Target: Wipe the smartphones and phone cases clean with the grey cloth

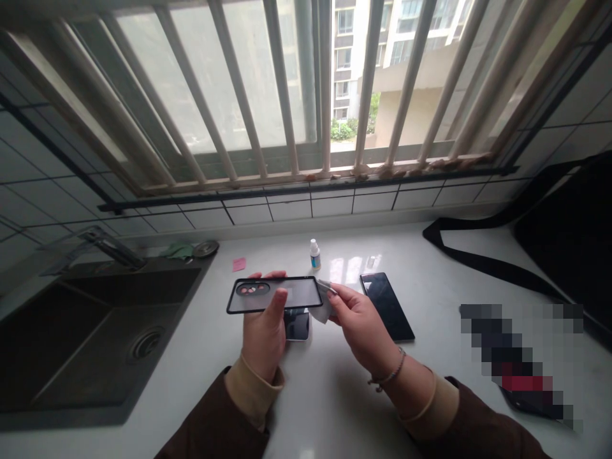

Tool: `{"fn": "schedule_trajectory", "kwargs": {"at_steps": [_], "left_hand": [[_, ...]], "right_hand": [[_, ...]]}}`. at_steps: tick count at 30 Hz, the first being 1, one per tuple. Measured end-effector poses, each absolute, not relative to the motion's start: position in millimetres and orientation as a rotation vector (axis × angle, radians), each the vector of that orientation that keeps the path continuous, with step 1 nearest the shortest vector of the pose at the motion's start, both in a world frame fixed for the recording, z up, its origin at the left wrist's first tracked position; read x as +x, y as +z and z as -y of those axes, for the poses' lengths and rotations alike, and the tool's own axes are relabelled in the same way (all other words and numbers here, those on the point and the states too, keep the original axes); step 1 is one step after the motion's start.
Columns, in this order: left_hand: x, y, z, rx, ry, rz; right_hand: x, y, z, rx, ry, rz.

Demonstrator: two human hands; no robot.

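Just beyond case [300, 292]: bottle label [315, 261] (illegible).

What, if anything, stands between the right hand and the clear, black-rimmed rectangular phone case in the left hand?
Only the thin, pale-grey sheet pinched in the right hand, at the right end of the phone case; contact is unclear. The left thumb lies over the panel; nothing else visible intervenes.

- 1 window [265, 108] filled upper view, pale bars [284, 89] across it
- Building [344, 57], greenery [341, 131] showed outside
- White tiles [332, 205] covered wall [568, 143]
- Daylight glare [342, 264] lay on pale counter [191, 357]
- 1 dark sink [62, 417] sat left, faucet [115, 250] at back
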State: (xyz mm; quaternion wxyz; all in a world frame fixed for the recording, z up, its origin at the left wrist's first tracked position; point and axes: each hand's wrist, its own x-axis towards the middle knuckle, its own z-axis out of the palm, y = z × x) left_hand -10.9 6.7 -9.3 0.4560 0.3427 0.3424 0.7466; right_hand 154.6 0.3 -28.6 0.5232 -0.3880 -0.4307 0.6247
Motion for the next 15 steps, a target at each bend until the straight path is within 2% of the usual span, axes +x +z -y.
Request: {"fn": "schedule_trajectory", "kwargs": {"at_steps": [7,15], "left_hand": [[-16.4,-10.4,-16.7,0.768,1.980,-0.901],[-14.4,-16.4,-11.1,0.859,1.792,-0.921]], "right_hand": [[154.1,-33.8,3.7,-0.932,1.383,1.270],[154.8,-35.7,-3.2,-0.943,1.471,1.066]]}}
